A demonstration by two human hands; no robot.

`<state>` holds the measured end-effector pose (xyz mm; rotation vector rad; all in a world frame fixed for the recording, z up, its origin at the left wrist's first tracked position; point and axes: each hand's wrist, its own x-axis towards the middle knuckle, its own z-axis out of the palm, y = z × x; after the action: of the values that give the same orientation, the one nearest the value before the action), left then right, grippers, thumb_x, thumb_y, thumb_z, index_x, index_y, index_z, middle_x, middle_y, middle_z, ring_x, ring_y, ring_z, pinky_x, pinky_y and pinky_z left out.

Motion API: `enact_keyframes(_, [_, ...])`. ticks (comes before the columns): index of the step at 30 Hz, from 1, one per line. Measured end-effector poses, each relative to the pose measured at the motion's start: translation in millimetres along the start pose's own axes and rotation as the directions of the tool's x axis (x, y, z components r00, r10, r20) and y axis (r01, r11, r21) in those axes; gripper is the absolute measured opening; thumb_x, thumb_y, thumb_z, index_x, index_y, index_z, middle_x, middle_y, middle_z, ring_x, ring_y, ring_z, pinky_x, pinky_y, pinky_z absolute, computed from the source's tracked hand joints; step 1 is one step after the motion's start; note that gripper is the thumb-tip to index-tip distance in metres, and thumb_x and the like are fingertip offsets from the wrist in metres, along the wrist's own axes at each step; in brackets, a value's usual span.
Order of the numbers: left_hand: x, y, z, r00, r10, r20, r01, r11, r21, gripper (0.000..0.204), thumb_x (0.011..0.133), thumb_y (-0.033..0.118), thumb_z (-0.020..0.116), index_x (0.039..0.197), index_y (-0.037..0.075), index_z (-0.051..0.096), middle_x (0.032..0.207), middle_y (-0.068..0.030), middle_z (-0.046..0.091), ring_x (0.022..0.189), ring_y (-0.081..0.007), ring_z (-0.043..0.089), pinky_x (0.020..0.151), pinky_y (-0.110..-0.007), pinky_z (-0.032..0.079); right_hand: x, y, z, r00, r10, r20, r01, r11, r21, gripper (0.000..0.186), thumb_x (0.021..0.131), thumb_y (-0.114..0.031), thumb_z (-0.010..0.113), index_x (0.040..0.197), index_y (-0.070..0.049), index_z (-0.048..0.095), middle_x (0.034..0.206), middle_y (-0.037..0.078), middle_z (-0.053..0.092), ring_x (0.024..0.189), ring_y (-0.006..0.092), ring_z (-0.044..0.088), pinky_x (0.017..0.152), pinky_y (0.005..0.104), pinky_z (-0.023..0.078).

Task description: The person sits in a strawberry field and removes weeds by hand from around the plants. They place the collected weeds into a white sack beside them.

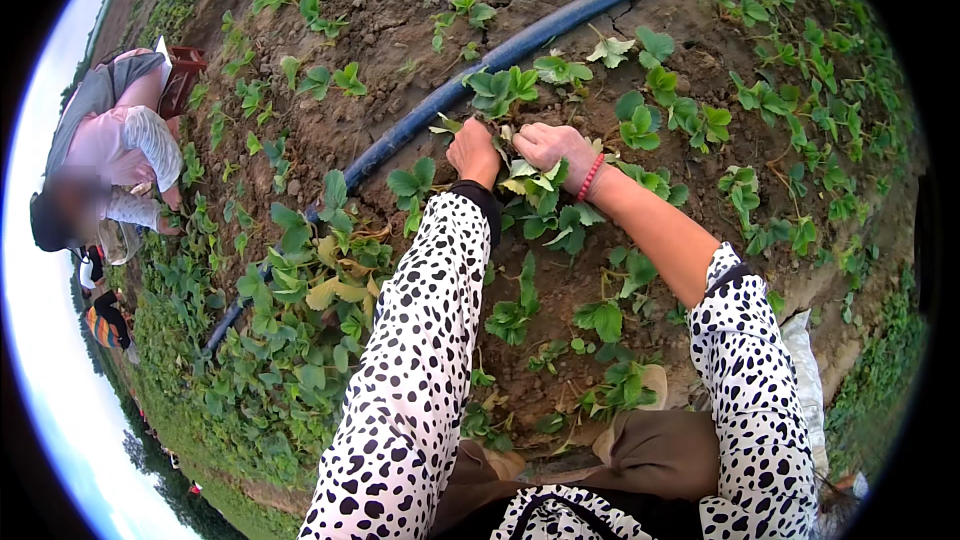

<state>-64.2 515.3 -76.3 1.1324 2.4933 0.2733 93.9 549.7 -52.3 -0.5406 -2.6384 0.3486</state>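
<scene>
My left hand [474, 152] is closed with its fingers bunched, low over the soil beside the blue hose. A pale leaf [447, 124] pokes out by its knuckles, and what the fingertips pinch is mostly hidden. Close on its right, my right hand [558, 150], wearing a red bead bracelet [590, 178], is closed around a bunch of strawberry leaves [535, 186] whose pale undersides show below the fist. A few dry stems show between the two hands. Green strawberry plants [500, 90] grow just beyond them.
A long blue hose [560, 28] curves across the soil. Strawberry plants [285, 310] spread thickly at left, others [765, 100] at right. Another person [125, 145] bends over at far left near a red crate [182, 80]. A whitish sack [803, 380] lies by my right sleeve.
</scene>
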Motion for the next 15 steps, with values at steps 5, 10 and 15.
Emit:
enact_keyframes(5, [8.6,-2.2,-16.4,0.923,0.121,0.366,-0.12,0.992,-0.026,0.027,0.082,0.026,0.056,0.104,0.013,0.063,0.101,-0.0135,0.065,0.095,-0.0308,0.061,0.08,-0.037,0.046,-1.2,30.0,-8.9,0.836,0.542,-0.084,-0.505,0.82,0.269,0.009,0.076,-0.017,0.061,0.077,-0.008,0.061,0.078,0.013,0.062,0.073,0.0311,0.063,0.06,0.0376,0.05])
enact_keyframes(10, [6.8,-14.2,-1.0,0.875,0.233,0.424,-0.221,0.972,-0.079,0.025,0.082,0.028,0.052,0.101,0.017,0.065,0.103,-0.0113,0.066,0.102,-0.031,0.059,0.088,-0.051,0.038,16.9,47.9,23.1,0.607,0.791,-0.076,-0.779,0.611,0.142,0.012,0.078,-0.018,0.06,0.082,-0.009,0.066,0.081,0.015,0.066,0.076,0.0343,0.064,0.064,0.0412,0.051])
enact_keyframes(15, [-37.2,-18.1,-6.8,0.832,0.297,0.469,-0.246,0.955,-0.168,0.027,0.081,0.029,0.056,0.102,0.016,0.064,0.097,-0.014,0.065,0.098,-0.0339,0.059,0.087,-0.044,0.041,-4.8,46.5,32.5,0.61,0.791,-0.052,-0.752,0.599,0.275,0.02,0.078,-0.026,0.062,0.087,-0.008,0.065,0.082,0.014,0.066,0.074,0.0321,0.064,0.064,0.0388,0.051])
